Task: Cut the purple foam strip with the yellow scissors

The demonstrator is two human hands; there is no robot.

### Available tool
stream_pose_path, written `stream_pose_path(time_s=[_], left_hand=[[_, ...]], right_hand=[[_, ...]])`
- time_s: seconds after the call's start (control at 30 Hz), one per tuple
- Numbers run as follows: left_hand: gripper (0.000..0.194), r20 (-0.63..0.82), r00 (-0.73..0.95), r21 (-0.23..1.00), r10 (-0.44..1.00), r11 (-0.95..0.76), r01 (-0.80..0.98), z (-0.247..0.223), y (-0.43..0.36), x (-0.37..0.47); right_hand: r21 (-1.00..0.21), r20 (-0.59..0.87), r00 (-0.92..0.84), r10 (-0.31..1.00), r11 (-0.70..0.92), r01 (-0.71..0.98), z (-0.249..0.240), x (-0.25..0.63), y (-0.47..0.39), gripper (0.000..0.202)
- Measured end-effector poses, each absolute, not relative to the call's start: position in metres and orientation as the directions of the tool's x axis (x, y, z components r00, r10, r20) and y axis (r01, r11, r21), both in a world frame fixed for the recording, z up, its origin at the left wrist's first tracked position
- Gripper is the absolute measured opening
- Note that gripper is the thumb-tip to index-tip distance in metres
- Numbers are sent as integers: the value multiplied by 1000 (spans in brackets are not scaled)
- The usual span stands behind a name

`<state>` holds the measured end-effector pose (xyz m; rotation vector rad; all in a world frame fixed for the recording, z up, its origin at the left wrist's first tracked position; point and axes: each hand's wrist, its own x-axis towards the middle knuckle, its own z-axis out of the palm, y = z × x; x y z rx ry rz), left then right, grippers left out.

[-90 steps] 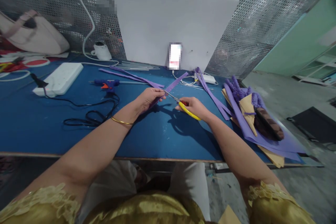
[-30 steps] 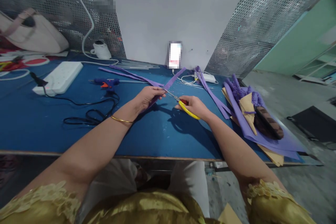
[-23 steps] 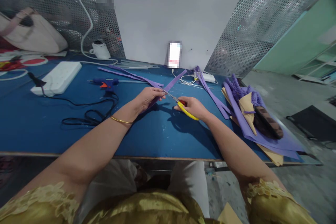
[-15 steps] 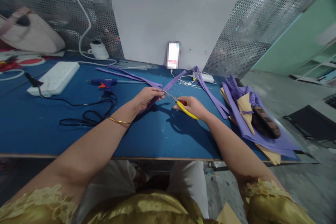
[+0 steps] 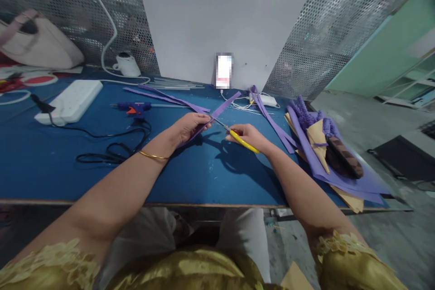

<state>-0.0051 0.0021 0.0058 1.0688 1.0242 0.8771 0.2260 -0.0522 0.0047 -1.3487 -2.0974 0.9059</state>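
My left hand (image 5: 193, 128) pinches a purple strip (image 5: 224, 106) over the middle of the blue table. One end of the strip points up and right, and the other hangs below my fingers. Yellow-handled scissors (image 5: 245, 141) are in my right hand (image 5: 247, 136), with their blades reaching left to the strip beside my left fingertips. Behind my left hand lie more purple strips (image 5: 170, 99). Another pair of purple strips (image 5: 273, 122) rests to the right of the scissors.
A blue glue gun (image 5: 136, 108) and its black cord lie left. Further left is a white power strip (image 5: 73, 99). A phone (image 5: 223, 71) stands against a white board (image 5: 217, 18). Purple wrapping paper (image 5: 343, 184) with purple flowers and a brown clip covers the table's right end.
The scissors have tilted very slightly in my right hand. Both hands stay in nearly the same place.
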Motion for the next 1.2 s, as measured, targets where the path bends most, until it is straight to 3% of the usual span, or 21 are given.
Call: stream_pose_path(time_s=[0.37, 0.8, 1.03, 1.2], left_hand=[[11, -202, 257, 975, 945, 218, -37, 13, -7, -3], [13, -197, 221, 976, 955, 212, -44, 10, -3, -4], [8, -164, 207, 982, 964, 179, -58, 5, 3, -5], [7, -145, 233, 982, 962, 169, -85, 6, 0, -3]], right_hand=[[-600, 85, -340, 937, 320, 733, 9, 223, -55, 35], [-530, 87, -324, 942, 320, 786, 11, 219, -57, 35], [-398, 120, -286, 951, 310, 863, 12, 216, -61, 33], [-435, 109, -290, 951, 307, 846, 13, 215, -62, 32]])
